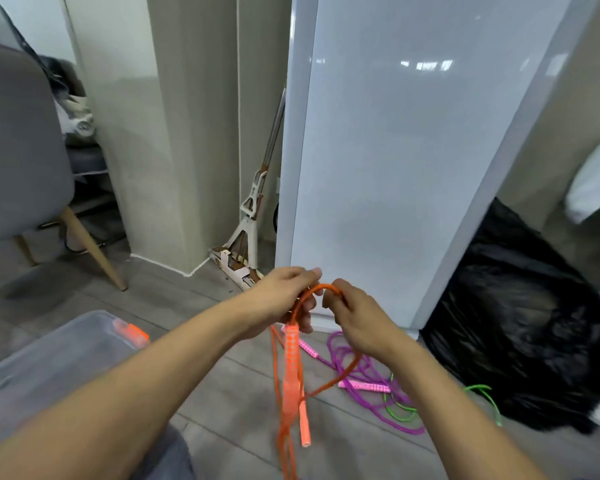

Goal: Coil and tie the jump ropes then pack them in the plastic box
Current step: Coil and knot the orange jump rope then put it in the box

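Both hands are raised in front of the body, close together, working one orange jump rope [293,382]. Left hand [284,299] is closed around a gathered bundle of the rope's strands near the top, fingers wrapped over it. Right hand [355,318] pinches a single strand of the same rope; that strand arcs up in a small loop between the two hands, then runs down behind the right wrist and curves back toward the hanging bundle. Rope cord is thin, glossy, bright orange. Below the left hand two handles hang roughly vertical: one orange with a pale diamond pattern, the other plain orange, lower, its end cap pointing down. Lower strands are motion-blurred. On the grey wood-look floor [222,393] behind the hands lies a purple jump rope [374,400], loose and uncoiled, with pink patterned handles; a green jump rope [400,408] lies tangled across it, trailing right toward a black plastic bag [520,327]. Clear plastic box [59,362] sits lower left, beside the left forearm, orange latch on its far rim; contents cannot be made out.
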The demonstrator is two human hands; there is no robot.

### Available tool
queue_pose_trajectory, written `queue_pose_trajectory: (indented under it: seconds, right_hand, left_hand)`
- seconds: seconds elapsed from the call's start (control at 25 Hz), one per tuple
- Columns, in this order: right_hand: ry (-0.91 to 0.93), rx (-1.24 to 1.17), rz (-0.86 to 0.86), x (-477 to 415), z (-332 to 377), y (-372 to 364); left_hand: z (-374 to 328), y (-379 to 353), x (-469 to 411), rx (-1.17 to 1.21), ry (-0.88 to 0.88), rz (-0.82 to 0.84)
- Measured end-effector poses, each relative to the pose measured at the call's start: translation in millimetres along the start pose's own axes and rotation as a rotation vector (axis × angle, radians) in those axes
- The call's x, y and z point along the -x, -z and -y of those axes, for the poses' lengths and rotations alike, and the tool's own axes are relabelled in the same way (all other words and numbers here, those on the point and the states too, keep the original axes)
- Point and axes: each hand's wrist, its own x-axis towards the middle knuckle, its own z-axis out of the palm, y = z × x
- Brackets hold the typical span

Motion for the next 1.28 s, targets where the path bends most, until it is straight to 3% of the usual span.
queue_pose_trajectory:
  seconds: [0.16, 0.32, 0.36, 0.52, 0.6, 0.72, 0.8, 0.88, 0.96, 1.04, 1.28]
  right_hand:
    - [-0.111, 0.031, 0.073, 26, -7, 39]
    - [-0.421, 0.523, 0.407, 47, -32, 66]
    - [-0.391, 0.442, 0.383, 47, -31, 63]
    - [0.028, -0.311, 0.044, 24, 1, 30]
    - [0.021, -0.431, 0.006, 14, 11, 17]
    - [-0.105, -0.462, -0.018, 16, -4, 24]
    - [-0.151, -0.299, -0.031, 21, -16, 38]
    - [-0.181, -0.062, -0.104, 22, -23, 47]
    - [-0.233, 0.016, -0.259, 19, -20, 46]
    - [-0.305, -0.059, -0.401, 15, -8, 38]
    - [-0.202, -0.690, -0.446, 16, 27, 21]
  left_hand:
    - [-12, -11, -2, 0.055, -0.096, -0.192]
    - [-13, -6, -7, 0.136, -0.088, -0.228]
    - [-10, -9, -6, 0.121, -0.067, -0.211]
    - [-4, -22, -5, 0.189, -0.027, -0.076]
    - [-5, -15, -9, 0.236, -0.050, -0.084]
    - [2, 11, -16, 0.239, -0.131, -0.316]
    - [10, 26, -22, 0.193, -0.146, -0.523]
    - [12, 30, -26, 0.210, -0.107, -0.596]
    - [10, 23, -26, 0.330, -0.018, -0.536]
    - [8, 13, -27, 0.382, 0.020, -0.442]
    - [3, -13, -22, 0.241, -0.106, -0.274]
